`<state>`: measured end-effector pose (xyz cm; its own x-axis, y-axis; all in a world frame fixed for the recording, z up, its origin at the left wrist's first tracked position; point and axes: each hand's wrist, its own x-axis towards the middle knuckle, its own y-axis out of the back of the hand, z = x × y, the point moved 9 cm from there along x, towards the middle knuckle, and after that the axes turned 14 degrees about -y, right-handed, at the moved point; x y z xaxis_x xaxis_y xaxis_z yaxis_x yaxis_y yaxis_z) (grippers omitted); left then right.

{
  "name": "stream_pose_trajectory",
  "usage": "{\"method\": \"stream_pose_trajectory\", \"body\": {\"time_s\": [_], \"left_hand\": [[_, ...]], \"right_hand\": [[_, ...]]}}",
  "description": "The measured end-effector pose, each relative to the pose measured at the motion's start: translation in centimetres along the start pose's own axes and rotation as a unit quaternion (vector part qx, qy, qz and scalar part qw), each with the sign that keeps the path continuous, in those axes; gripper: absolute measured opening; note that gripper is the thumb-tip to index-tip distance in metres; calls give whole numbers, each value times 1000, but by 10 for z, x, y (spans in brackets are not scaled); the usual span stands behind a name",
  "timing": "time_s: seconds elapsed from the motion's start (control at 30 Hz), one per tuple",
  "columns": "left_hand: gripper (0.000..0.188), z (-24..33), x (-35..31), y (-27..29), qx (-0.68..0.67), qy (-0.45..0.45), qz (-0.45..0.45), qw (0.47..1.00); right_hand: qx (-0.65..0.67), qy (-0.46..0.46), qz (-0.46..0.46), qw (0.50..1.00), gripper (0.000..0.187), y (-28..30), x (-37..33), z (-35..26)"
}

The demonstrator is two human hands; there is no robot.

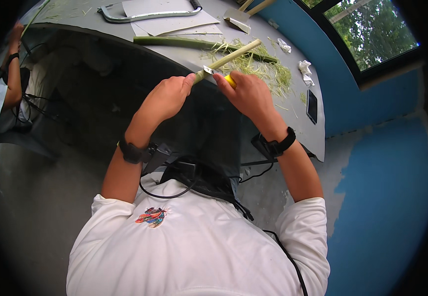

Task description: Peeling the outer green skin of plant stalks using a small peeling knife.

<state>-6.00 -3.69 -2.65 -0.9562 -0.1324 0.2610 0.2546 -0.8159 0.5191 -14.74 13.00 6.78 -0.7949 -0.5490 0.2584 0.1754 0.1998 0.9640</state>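
Observation:
My left hand (169,96) is closed around the lower end of a pale, peeled bamboo stick (236,54), which slants up and to the right over the table's near edge. In my right hand (250,92) is a knife with a yellow handle (230,81). Its short metal blade lies against the stick, close to my left thumb. Behind the stick, a longer green bamboo piece (174,42) lies on the table. Thin green-yellow shavings (273,74) are heaped around its right end.
On the grey table (300,129) are a hacksaw (147,18), paper sheets (174,27), a scraper-like flat tool (237,19), crumpled white tissues (305,69) and a phone (311,106). At far left, another person's arm (13,81) holds a thin green strip. A blue wall stands right.

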Motion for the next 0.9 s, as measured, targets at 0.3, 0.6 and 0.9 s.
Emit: {"method": "stream_pose_trajectory", "body": {"time_s": [0.3,0.6,0.9], "left_hand": [[74,-18,3,-6,-63,-5,17,998],[74,-29,-1,-8,-100,37,-9,994],[75,-28,0,-7,-91,44,20,995]], "right_hand": [[-46,-31,56,997,70,1,12,16],[-1,-137,29,990,65,43,31,60],[27,9,-13,1000,51,24,1,5]]}}
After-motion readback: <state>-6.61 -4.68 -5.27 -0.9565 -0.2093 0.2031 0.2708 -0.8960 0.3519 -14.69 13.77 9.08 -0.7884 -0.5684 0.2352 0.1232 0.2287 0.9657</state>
